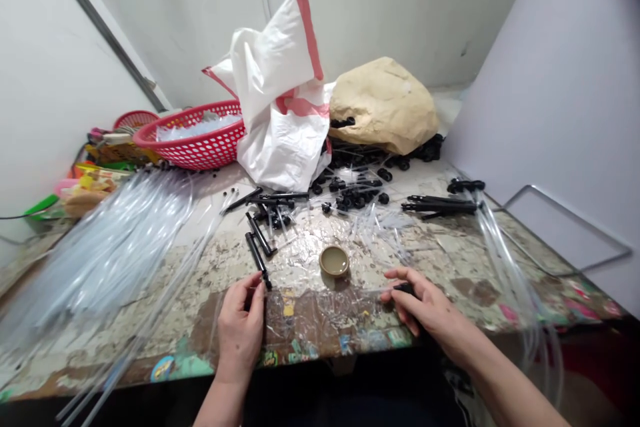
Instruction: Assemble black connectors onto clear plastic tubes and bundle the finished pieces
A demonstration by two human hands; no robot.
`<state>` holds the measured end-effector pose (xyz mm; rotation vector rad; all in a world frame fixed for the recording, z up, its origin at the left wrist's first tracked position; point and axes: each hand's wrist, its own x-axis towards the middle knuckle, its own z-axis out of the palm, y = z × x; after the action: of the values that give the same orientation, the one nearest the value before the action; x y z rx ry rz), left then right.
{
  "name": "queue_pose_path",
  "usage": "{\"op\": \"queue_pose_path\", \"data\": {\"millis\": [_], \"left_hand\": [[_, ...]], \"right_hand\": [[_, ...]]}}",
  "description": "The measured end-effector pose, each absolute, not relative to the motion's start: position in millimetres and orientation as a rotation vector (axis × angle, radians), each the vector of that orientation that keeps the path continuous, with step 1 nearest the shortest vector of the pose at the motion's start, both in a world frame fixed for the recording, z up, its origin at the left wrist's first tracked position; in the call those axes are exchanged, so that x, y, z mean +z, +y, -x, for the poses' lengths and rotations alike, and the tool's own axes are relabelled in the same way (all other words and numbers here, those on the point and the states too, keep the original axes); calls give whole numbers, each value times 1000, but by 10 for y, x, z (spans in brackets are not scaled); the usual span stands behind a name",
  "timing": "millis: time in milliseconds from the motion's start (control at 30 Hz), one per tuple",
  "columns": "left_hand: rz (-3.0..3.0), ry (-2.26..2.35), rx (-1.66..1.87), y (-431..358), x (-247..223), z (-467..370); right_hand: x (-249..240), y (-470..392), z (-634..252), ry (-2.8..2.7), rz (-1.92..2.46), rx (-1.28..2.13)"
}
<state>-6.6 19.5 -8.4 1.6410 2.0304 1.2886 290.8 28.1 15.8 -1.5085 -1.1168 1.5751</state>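
Observation:
My left hand (243, 320) is at the table's front edge, with its fingers curled and its thumb and fingertips together at the lower end of a slim black plastic tube (257, 257). A second black tube (261, 235) lies just beyond it. My right hand (423, 300) is closed around a small black plastic fitting (405, 289), mostly hidden by the fingers. A thin clear straw (373, 290) seems to extend leftward from that hand. Between and beyond my hands stands a small round bowl (335, 261) of clear-looking liquid.
Long clear tubes (115, 247) cover the left side. Behind lie black fittings (355, 197), short clear straws (383, 230), a red basket (200, 153), a white sack (283, 140) and a brown paper bag (385, 103). Black-headed tubes (440, 205) and a metal wire frame (570, 213) are right.

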Motion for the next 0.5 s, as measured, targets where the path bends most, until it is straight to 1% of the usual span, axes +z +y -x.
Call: {"op": "queue_pose_path", "data": {"millis": [133,200,333,500], "left_hand": [[-1630,2005,1293,195,-114,85],[-1621,2006,1288,193,-125,94],[-1606,1998,1277,193,-126,108],[-1628,2008,1267,197,-120,126]], "right_hand": [[111,332,-2978,-1117,1389,1676],[149,418,-3044,-1134,1400,1669],[335,776,-3198,-1305,1588,1448],[466,1516,-3271,-1420,1833,1118]]}}
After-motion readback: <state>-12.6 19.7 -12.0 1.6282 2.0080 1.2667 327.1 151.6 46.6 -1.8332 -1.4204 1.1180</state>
